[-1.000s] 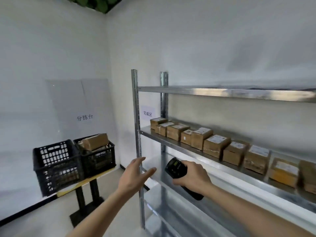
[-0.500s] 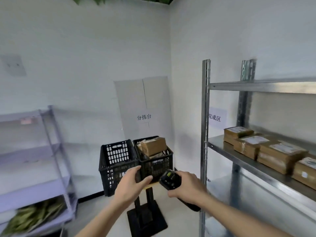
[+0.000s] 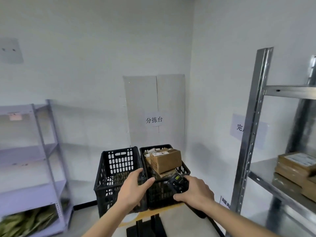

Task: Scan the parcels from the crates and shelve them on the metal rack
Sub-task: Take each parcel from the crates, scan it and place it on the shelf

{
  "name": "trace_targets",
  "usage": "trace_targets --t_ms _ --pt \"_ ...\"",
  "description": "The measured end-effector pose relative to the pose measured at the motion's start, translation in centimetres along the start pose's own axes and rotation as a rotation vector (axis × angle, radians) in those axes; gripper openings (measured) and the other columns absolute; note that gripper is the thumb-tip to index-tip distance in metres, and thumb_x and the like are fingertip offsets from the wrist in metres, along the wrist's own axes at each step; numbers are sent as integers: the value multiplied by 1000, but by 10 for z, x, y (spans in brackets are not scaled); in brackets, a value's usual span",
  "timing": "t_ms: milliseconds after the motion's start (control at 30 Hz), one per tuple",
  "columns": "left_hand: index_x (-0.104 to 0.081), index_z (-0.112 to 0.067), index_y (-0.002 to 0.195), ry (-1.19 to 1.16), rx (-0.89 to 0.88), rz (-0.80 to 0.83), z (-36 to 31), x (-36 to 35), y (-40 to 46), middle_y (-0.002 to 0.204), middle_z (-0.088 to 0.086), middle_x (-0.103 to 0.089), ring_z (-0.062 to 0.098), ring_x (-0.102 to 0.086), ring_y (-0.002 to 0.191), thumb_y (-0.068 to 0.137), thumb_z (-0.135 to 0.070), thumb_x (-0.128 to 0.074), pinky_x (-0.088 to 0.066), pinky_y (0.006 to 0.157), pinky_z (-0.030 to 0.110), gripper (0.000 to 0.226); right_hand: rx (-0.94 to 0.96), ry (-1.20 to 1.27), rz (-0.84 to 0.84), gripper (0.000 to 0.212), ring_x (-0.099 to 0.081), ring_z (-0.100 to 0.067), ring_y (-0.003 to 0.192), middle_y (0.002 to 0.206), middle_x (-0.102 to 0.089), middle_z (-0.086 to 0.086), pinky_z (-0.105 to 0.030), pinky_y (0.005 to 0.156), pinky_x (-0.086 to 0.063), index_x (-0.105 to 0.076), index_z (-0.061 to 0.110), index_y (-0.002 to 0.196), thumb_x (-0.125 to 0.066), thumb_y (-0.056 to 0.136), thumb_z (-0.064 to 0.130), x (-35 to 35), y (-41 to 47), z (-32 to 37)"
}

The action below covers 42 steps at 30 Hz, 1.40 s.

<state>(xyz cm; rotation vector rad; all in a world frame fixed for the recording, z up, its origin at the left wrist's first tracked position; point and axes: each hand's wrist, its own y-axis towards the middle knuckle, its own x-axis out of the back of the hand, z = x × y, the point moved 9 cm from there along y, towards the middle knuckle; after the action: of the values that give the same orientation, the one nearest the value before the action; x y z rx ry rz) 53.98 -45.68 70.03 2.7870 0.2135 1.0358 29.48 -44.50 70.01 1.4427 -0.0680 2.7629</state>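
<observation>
The view has swung from the metal rack (image 3: pixel 253 134) to the crates, where the left hand (image 3: pixel 132 189) reaches open-fingered toward the parcels (image 3: pixel 165 160) in the right crate (image 3: pixel 185 169) just beyond it, presumably to lift one, while the right hand (image 3: pixel 195 190) grips the scanner (image 3: pixel 177 183) ready beside.

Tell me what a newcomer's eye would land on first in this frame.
Two black crates sit side by side on a stand at the centre, the right one heaped with cardboard parcels. In front of them the left hand reaches out open toward the crates, while the right hand holds a black scanner. At the right edge stands the metal rack, with parcels already on its shelf.
</observation>
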Motion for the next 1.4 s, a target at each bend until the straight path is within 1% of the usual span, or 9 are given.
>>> trace_targets --t_ms 333,500,700,767,867,933,1167,1300,1400 --pt "-36 -24 152 -17 -5 88 48 -38 207 156 -5 -41 14 -40 141 89 -62 -60 -35 112 32 78 -75 -3 -13 58 -65 -8 93 98 -68 21 -28 77 -54 -64 40 108 -80 58 63 -23 199 25" --pt "-46 -22 147 12 -6 89 63 -63 285 163 -6 -23 15 -39 141 89 -61 -60 -38 105 30 71 -110 -12 -19 54 -63 -9 91 97 -66 19 -28 72 -51 -61 39 108 -81 62 60 -31 275 17" --pt "-24 -25 157 -20 72 175 95 -112 359 139 -11 -58 15 -57 123 89 -63 -59 -47 94 31 85 -120 -4 3 83 -61 -16 101 115 -64 11 -29 80 -48 -48 34 141 -83 69 55 -49 369 -8" --pt "-22 -25 158 -9 101 213 106 -131 379 142 -11 -55 16 -55 127 89 -63 -59 -46 97 32 87 -147 -13 24 86 -62 -17 105 123 -65 7 -29 80 -47 -46 30 144 -83 70 55 -57 398 -21" --pt "-27 -23 157 2 149 250 127 -160 409 155 -2 -43 20 -43 141 89 -60 -61 -37 113 37 85 -176 -33 52 69 -65 -12 92 105 -69 11 -28 77 -55 -62 30 124 -82 66 60 -70 443 -47" --pt "-30 -19 155 3 184 269 139 -178 425 157 1 -40 21 -41 142 91 -56 -62 -35 112 35 81 -175 -42 62 63 -64 -11 87 100 -67 13 -25 69 -50 -62 32 119 -84 67 58 -78 467 -61" --pt "-29 -29 152 -35 304 333 189 -231 454 138 -5 -57 15 -61 110 86 -59 -67 -52 93 35 81 -191 2 52 63 -64 -6 85 96 -66 16 -28 74 -53 -62 32 118 -85 68 63 -102 524 -101" --pt "-28 -23 154 -155 447 395 203 -243 455 137 -4 -57 16 -58 110 83 -60 -69 -43 90 25 90 -187 85 75 72 -65 -11 99 107 -66 13 -28 82 -52 -60 27 129 -87 71 58 -114 541 -107" --pt "-30 -27 154 -304 521 399 213 -249 456 124 -11 -58 9 -56 100 74 -66 -72 -44 96 30 99 -185 122 77 74 -64 -13 103 111 -66 11 -26 81 -48 -59 25 131 -88 72 57 -119 547 -104"
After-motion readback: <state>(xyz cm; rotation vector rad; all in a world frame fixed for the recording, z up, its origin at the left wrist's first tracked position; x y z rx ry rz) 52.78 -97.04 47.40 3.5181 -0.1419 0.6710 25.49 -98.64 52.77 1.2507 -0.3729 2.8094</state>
